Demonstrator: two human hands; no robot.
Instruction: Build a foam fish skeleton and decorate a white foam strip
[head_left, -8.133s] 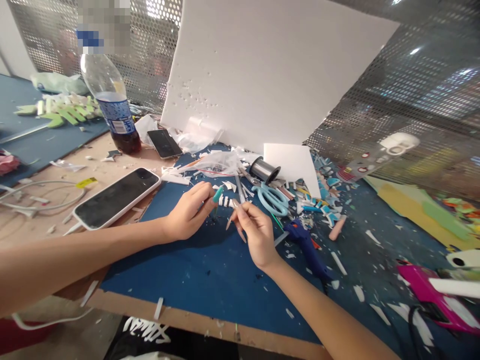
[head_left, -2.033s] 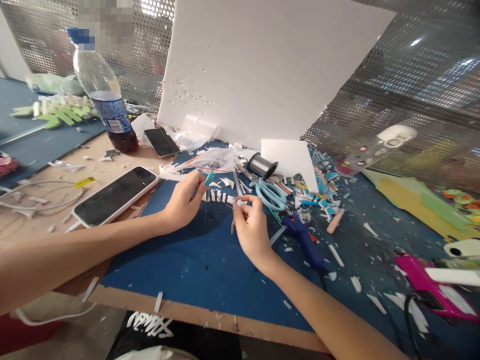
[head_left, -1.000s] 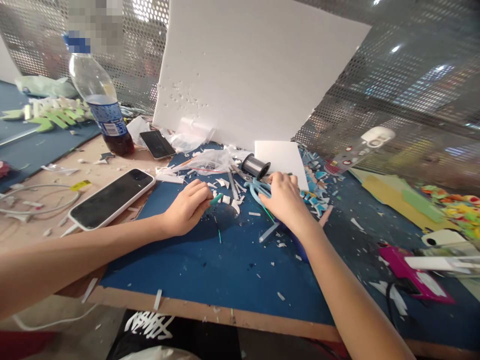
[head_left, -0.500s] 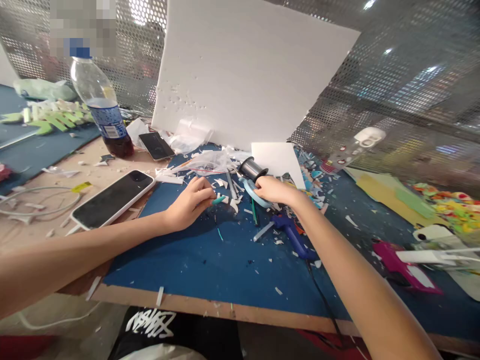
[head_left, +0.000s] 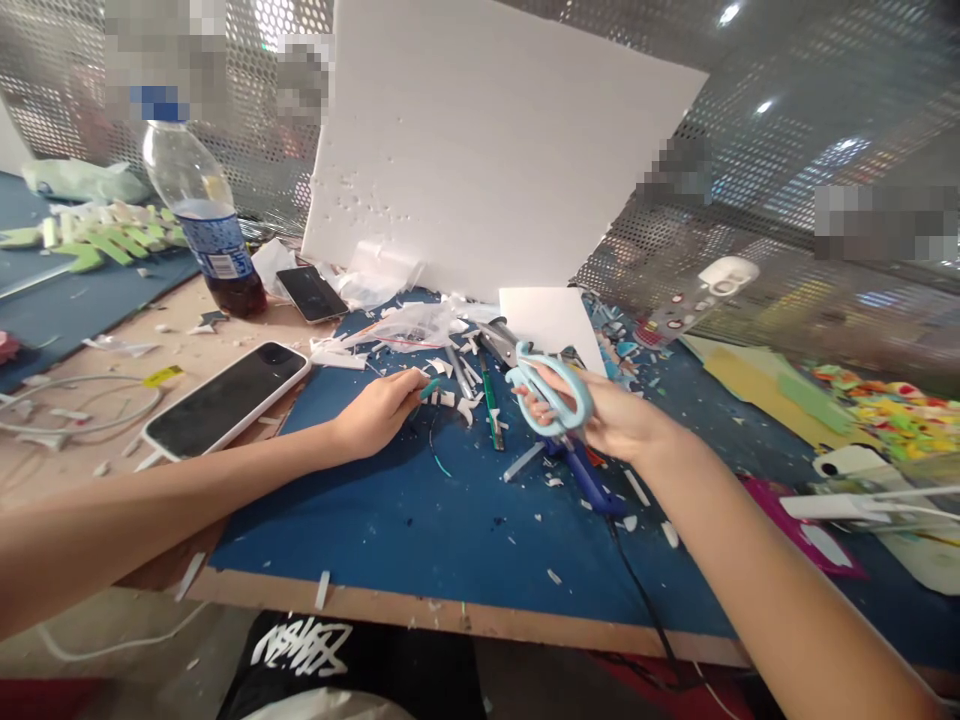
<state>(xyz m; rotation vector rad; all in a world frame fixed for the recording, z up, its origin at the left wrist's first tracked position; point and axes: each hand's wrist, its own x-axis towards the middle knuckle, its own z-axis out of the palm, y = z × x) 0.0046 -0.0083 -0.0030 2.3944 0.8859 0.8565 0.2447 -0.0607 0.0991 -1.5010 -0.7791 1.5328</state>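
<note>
My left hand (head_left: 384, 412) is closed in a pinch on a small teal piece (head_left: 429, 390) poking out past the fingertips. A thin dark wire with a teal end (head_left: 442, 466) curves down onto the blue mat below it. My right hand (head_left: 611, 415) grips a pair of scissors by their light blue handles (head_left: 577, 395), lifted above the mat; the blades point away to the upper left. Near the scissors lies a slim green tool (head_left: 491, 405). A blue glue gun (head_left: 589, 480) rests under my right forearm side, a translucent stick (head_left: 525, 462) by its nozzle.
White scraps and plastic bags (head_left: 416, 325) litter the back of the mat, before a large white foam board (head_left: 480, 150). At left are a cola bottle (head_left: 217, 245), a white-edged phone (head_left: 225, 400) and a smaller phone (head_left: 311, 293). Coloured paper (head_left: 757, 380) lies right.
My right hand has picked up the scissors and moved right and towards me, uncovering more of the green tool. My left hand has shifted slightly, still pinching the teal piece.
</note>
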